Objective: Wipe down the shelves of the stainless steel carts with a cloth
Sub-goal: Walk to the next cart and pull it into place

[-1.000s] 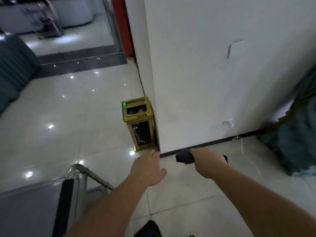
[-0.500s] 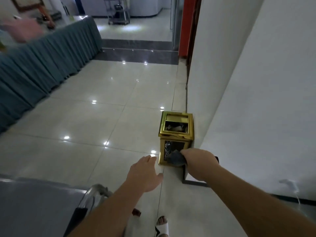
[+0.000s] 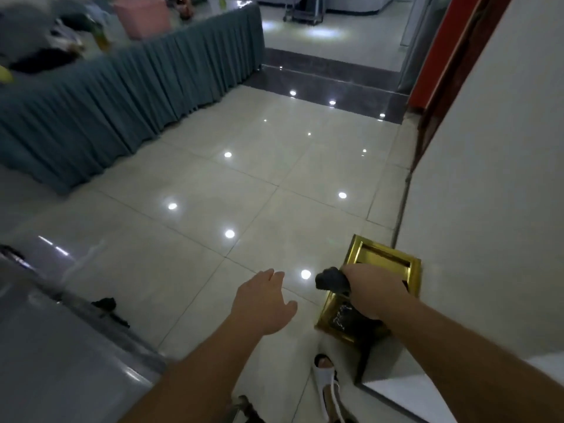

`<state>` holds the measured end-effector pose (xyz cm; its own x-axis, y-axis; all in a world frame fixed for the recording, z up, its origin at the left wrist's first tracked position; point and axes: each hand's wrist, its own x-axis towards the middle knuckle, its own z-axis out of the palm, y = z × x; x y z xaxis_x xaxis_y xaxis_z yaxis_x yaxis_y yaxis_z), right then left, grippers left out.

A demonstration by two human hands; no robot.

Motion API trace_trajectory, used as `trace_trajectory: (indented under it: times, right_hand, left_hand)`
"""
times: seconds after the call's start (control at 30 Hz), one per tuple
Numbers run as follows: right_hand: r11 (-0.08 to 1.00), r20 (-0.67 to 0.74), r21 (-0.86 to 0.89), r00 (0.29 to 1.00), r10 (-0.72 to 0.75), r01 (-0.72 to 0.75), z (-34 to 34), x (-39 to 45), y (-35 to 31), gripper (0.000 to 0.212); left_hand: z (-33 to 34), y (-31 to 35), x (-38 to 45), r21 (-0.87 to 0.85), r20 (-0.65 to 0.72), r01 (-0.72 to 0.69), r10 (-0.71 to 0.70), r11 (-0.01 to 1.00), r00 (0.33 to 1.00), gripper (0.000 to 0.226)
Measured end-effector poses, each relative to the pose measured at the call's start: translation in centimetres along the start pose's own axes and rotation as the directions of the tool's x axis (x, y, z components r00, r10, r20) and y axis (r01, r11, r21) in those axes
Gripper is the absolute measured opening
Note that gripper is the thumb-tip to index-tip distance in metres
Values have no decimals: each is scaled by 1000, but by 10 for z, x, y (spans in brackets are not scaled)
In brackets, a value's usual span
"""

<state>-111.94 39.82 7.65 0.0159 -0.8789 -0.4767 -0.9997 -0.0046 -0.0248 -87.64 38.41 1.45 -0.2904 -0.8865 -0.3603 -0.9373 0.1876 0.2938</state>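
My right hand (image 3: pixel 370 290) is closed around a dark cloth (image 3: pixel 331 279), whose bunched end sticks out to the left of my fist. My left hand (image 3: pixel 262 302) hovers beside it with fingers spread and nothing in it. The steel top of a stainless steel cart (image 3: pixel 55 346) fills the lower left corner, blurred, to the left of both hands. Another cart (image 3: pixel 303 9) stands far off in the room beyond the doorway.
A gold waste bin (image 3: pixel 381 264) stands against the white wall (image 3: pixel 488 209) right under my right hand. A table with a pleated grey-green skirt (image 3: pixel 122 96) runs along the left. Shiny floor tiles (image 3: pixel 244 178) stretch ahead. My sandalled foot (image 3: pixel 325 370) is below.
The view has swung left, away from the wall, so the hall and skirted table came into sight. The bin now lies under my right hand. Both hands hold the same pose.
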Motion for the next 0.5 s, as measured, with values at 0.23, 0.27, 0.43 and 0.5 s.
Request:
trace_trajectory:
  times: [0.23,0.27,0.43,0.5]
  right_hand:
    - [968,-33,-75,969,-244,241,-67,142,-31,34]
    - [956,-26,-92,959,-283,280,-76,159,-39,33]
    - [866,55,-200,887,-458,459,-117,233,-102,37]
    - [818,105,-213,845,-525,535,-125,255,-135,37]
  left_hand:
    - [-44,-41,65,-72,-26,277,-280,958,960,86]
    - [-51,-47,69,-87,-28,315,-319,945,947,86]
    - [-76,-89,77,-209,-45,483,-502,850,864,82]
    - [-79,-110,74,-268,-47,533,-564,802,825,81]
